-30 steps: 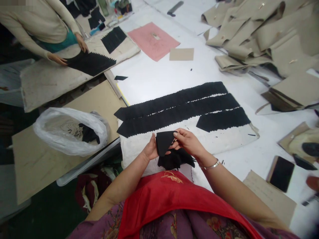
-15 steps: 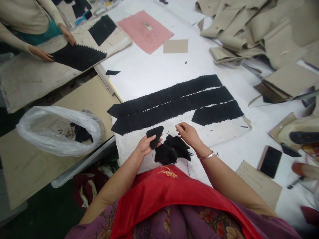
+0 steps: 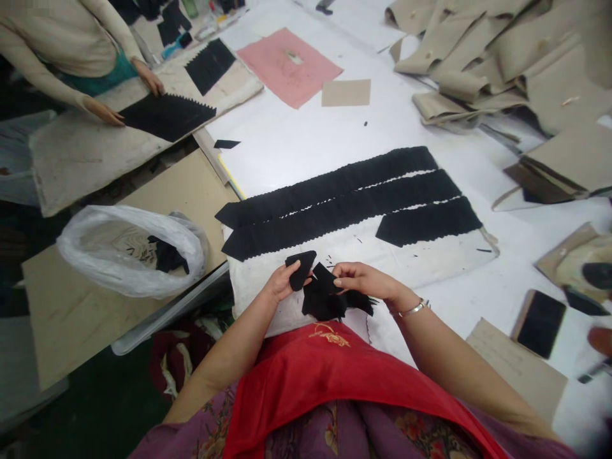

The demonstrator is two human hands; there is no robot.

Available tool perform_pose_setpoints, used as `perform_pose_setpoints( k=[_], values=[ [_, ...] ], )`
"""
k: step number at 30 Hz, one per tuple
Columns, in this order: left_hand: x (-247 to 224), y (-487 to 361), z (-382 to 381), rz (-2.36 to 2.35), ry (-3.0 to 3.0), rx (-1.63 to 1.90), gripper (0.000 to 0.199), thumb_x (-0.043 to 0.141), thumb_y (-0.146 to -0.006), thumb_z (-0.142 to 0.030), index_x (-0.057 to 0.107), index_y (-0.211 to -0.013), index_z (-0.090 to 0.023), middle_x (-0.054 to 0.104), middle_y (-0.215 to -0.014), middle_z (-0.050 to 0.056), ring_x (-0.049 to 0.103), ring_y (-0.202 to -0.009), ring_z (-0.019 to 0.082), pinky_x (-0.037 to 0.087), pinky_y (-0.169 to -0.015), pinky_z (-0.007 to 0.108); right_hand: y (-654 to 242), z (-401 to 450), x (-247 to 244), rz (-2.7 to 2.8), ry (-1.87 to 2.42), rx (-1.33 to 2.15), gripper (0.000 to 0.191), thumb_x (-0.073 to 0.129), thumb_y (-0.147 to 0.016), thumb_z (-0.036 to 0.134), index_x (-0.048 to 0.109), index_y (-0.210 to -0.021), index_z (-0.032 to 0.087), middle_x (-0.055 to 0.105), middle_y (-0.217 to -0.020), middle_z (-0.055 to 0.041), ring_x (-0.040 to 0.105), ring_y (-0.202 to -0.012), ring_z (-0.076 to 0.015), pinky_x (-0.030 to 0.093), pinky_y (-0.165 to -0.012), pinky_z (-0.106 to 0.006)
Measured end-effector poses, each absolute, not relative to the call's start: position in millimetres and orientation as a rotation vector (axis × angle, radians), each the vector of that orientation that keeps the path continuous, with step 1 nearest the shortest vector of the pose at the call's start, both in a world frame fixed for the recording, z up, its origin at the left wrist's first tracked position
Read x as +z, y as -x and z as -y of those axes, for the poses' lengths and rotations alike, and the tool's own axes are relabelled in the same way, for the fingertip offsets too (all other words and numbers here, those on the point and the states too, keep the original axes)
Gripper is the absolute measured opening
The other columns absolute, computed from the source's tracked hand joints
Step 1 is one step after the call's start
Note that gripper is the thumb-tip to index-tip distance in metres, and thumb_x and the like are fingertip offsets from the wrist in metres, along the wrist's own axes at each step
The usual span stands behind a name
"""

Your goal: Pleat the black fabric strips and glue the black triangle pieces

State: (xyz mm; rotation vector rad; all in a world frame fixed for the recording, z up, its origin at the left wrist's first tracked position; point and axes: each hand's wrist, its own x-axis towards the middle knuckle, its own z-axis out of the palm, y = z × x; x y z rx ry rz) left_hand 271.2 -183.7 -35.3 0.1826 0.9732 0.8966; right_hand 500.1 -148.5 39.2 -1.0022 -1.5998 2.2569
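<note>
Black cut pieces (image 3: 301, 269) are gripped in my left hand (image 3: 282, 280), above the near edge of a white padded cloth (image 3: 268, 274). My right hand (image 3: 358, 280) pinches another black piece (image 3: 324, 278) just to the right of them. Beneath both hands lies a loose pile of black pieces (image 3: 325, 307), partly covered by what I hold. Long rows of overlapping black pieces (image 3: 335, 191) stretch across the cloth beyond my hands, with a shorter row (image 3: 430, 221) at the right.
A plastic bag (image 3: 71, 255) with black scraps stands open at the left. Across from it, a person's hands (image 3: 150, 80) touch black pieces on another pad. Beige fabric (image 3: 478, 57) is heaped at the back right; a phone (image 3: 540, 323) lies at the right.
My right hand has moved down and left to the pile and taken hold of a black piece. My left hand still holds its pieces. The whole view has shifted slightly.
</note>
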Motion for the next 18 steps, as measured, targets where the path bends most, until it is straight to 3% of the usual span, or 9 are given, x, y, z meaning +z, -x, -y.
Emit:
perform_pose_setpoints(
  k=[4, 8, 13, 16, 18],
  values=[
    [-36, -278, 181, -0.888, -0.159, 0.822, 0.042, 0.05, -0.083, -0.045, 0.062, -0.098, -0.007, 0.068, -0.088, 0.014, 0.065, -0.083, 0.022, 0.052, -0.075, 0.032, -486, 139, 54, 1.573, 0.858, 2.535, 0.027, 0.058, -0.077, 0.04, 0.053, -0.091, 0.017, 0.063, -0.081, -0.0014, 0.063, -0.067, -0.0122, 0.05, -0.063, -0.025],
    [-29, -284, 180, -0.849, -0.112, 0.722, 0.05, 0.041, -0.085, -0.051, 0.059, -0.106, -0.01, 0.069, -0.087, 0.014, 0.066, -0.082, 0.023, 0.053, -0.074, 0.034, -469, 129, 26, 1.878, 1.25, 2.046, 0.012, 0.054, -0.079, 0.029, 0.054, -0.082, 0.018, 0.057, -0.063, 0.0027, 0.057, -0.053, -0.0091, 0.043, -0.048, -0.018],
    [-24, -280, 181, -0.801, -0.104, 0.692, 0.063, 0.03, -0.083, -0.063, 0.055, -0.112, -0.013, 0.068, -0.091, 0.016, 0.067, -0.08, 0.025, 0.054, -0.068, 0.037, -466, 127, 10, 2.032, 1.416, 1.639, 0.01, 0.048, -0.081, 0.026, 0.055, -0.081, 0.019, 0.054, -0.057, 0.0042, 0.053, -0.048, -0.0089, 0.037, -0.048, -0.019],
    [-25, -279, 184, -0.824, -0.132, 0.698, 0.059, 0.037, -0.083, -0.06, 0.054, -0.113, -0.013, 0.068, -0.092, 0.015, 0.067, -0.082, 0.025, 0.054, -0.07, 0.038, -466, 130, 19, 2.128, 1.411, 1.523, 0.011, 0.048, -0.081, 0.025, 0.057, -0.08, 0.019, 0.055, -0.06, 0.0038, 0.051, -0.048, -0.0083, 0.036, -0.052, -0.02],
    [-25, -280, 186, -0.856, -0.189, 0.709, 0.047, 0.049, -0.083, -0.049, 0.054, -0.113, -0.013, 0.068, -0.091, 0.014, 0.066, -0.083, 0.024, 0.054, -0.071, 0.037, -462, 131, 24, 2.199, 1.428, 1.43, 0.011, 0.049, -0.081, 0.024, 0.059, -0.08, 0.019, 0.056, -0.06, 0.0029, 0.05, -0.05, -0.0089, 0.034, -0.054, -0.021]
  ],
)
